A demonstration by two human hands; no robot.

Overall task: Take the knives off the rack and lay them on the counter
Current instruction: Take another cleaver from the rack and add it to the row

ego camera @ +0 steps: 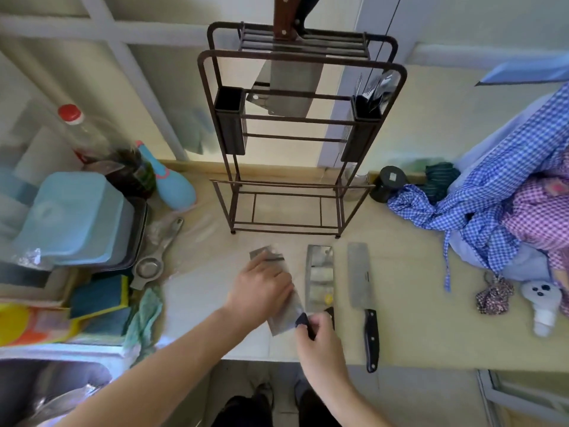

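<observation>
A dark metal knife rack (295, 131) stands at the back of the counter (409, 303). Two knives stay in its top slots: a brown-handled cleaver (292, 84) and a black-handled one (309, 10) behind it. Three cleavers lie side by side on the counter in front of the rack. My right hand (320, 337) grips the black handle of the leftmost cleaver (284, 315). My left hand (261, 291) rests flat on that blade. The middle cleaver (320, 275) and the right cleaver (360, 278) lie untouched.
Left of the rack are a blue tub (77, 217), a bottle (101, 149), a metal strainer (151, 266), sponges (101, 297) and a sink (46, 389). Checked cloths (508, 204), a black jar (389, 183) and a small white bottle (543, 306) crowd the right.
</observation>
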